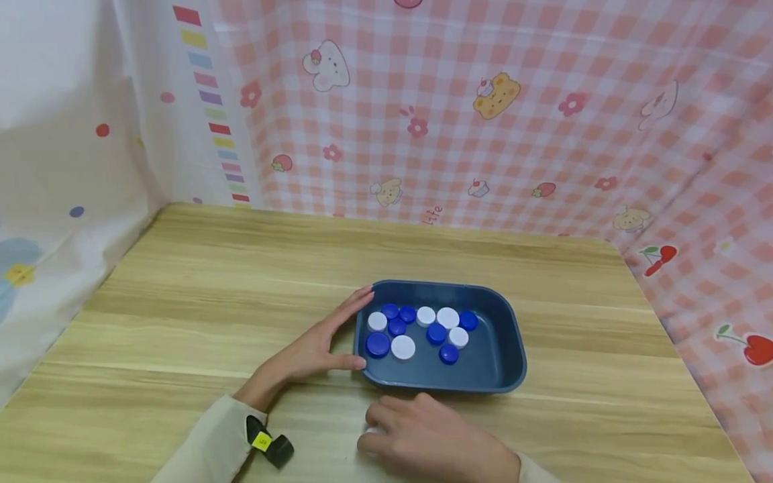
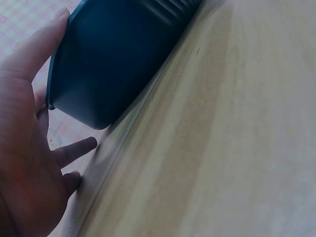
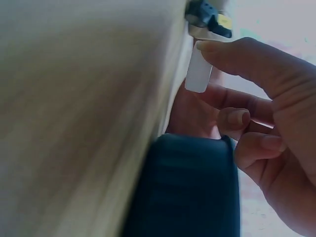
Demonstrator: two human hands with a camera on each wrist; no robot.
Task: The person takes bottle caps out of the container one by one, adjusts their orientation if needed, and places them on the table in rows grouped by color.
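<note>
Gingham cloth (image 1: 435, 154): soft pink-and-white checks, hanging behind.
Tabletop (image 1: 604, 322): pale, streaky wood grain.
Tray (image 1: 417, 372): smooth, dark blue, round-cornered, on the tabletop.
Left hand (image 1: 314, 352): fingers spread, touching the tray's left end.
Right hand (image 1: 435, 436): near the tray's front, pinching a loose white cap (image 3: 198, 74).
Blue caps (image 1: 378, 345), white caps (image 1: 402, 347): flat, glossy rounds inside the tray.

Just ahead of the right fingers (image 1: 382, 441), the near wall of the tray (image 1: 435, 383) stands across a level path. The left fingers (image 1: 348, 308) block its left end; caps (image 1: 402, 347) crowd just right of them, with free tray floor farther right and open bench (image 1: 604, 376) beyond.
</note>
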